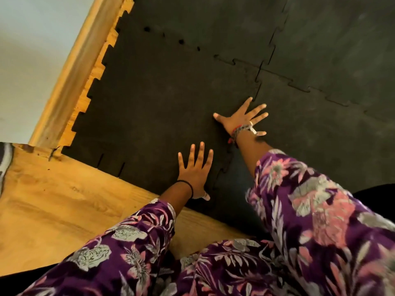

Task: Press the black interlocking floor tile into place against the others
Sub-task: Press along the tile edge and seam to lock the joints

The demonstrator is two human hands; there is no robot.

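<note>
A black interlocking floor tile [154, 103] lies flat at the left of the black mat, its toothed left and near edges showing against the wood floor. My left hand [195, 174] rests palm down, fingers spread, on the tile's near right part beside the jagged seam. My right hand [242, 119] lies flat with fingers spread across that same seam farther away, partly on the neighbouring tile [310, 146]. More joined tiles [213, 24] lie beyond, their puzzle seams visible. Both hands hold nothing.
Wood floor [53, 199] shows near and left of the tile. A wooden skirting board [70, 77] runs along the tile's left edge below a pale wall [32, 39]. My floral purple sleeves fill the lower frame.
</note>
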